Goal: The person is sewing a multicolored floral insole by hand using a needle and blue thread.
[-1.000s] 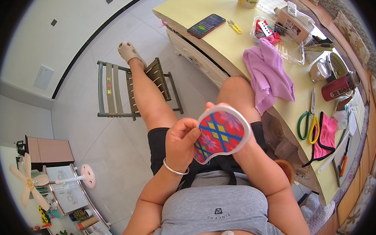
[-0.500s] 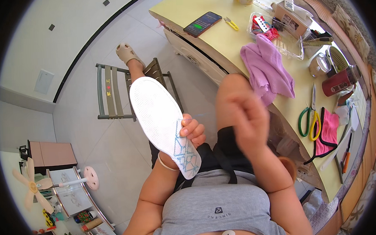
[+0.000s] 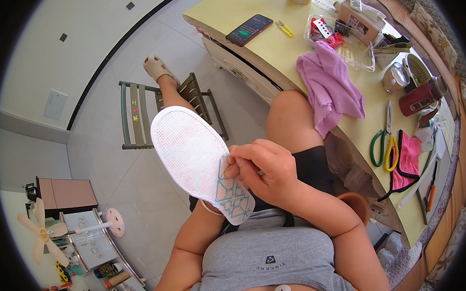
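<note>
A white, mesh-topped shoe insole (image 3: pixel 188 147) with blue stitching in a criss-cross pattern at its narrow heel end is held up in front of my lap. My left hand (image 3: pixel 231 171) grips it from behind, mostly hidden by the insole, with only a fingertip showing at the right edge. Over the stitched part, my right hand (image 3: pixel 268 170) is closed in a pinch against the insole's right edge. Whatever is between those fingertips is too small to make out.
On the yellow-topped table (image 3: pixel 211 14) to the right lie a phone (image 3: pixel 250 30), yellow snips (image 3: pixel 285 29), a purple cloth (image 3: pixel 330 84), a clear tray of coloured thread (image 3: pixel 326 35), scissors (image 3: pixel 388 144) and a dark red bottle (image 3: pixel 418 103). A folding stool (image 3: pixel 136 116) stands ahead.
My right hand has come from the right, above my knee, to the insole's stitched edge and pinches there. The insole's broad end has shifted slightly left and down.
</note>
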A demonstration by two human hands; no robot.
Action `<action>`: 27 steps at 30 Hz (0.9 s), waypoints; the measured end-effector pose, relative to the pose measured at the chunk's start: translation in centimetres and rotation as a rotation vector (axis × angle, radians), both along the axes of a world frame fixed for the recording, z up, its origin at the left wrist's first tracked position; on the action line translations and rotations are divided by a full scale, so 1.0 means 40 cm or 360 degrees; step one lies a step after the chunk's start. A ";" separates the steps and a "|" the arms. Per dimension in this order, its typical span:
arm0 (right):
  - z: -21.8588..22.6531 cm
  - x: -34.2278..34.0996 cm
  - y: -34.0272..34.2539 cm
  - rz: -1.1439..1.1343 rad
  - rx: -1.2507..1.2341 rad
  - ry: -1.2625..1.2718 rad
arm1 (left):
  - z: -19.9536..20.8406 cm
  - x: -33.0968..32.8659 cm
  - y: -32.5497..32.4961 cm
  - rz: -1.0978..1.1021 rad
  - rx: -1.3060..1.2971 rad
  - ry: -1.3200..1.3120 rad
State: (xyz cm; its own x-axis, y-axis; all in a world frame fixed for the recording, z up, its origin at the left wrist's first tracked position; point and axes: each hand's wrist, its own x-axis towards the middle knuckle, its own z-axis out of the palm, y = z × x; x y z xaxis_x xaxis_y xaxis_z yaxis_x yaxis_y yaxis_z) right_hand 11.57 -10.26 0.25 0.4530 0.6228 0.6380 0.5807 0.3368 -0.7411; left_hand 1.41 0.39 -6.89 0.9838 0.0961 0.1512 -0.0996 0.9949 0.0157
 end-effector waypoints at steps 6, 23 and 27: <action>-0.001 -0.002 0.001 -0.0007 0.0001 -0.0003 | 0.006 -0.003 0.001 0.0036 0.0056 0.0044; 0.015 0.016 -0.027 0.0018 -0.0269 0.0477 | 0.091 -0.022 0.007 0.0348 0.0763 0.0635; -0.017 0.031 -0.045 0.0178 -0.0249 0.0995 | 0.109 -0.018 -0.002 0.0469 0.0833 0.0867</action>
State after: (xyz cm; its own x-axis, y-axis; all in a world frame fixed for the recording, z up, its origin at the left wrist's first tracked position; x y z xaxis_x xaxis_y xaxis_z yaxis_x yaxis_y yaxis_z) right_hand 12.80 -12.05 -0.42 0.6362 0.7518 0.1735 -0.0079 0.2312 -0.9729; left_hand 0.71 0.31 -2.55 0.8776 0.4123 -0.2445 -0.2006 0.7791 0.5939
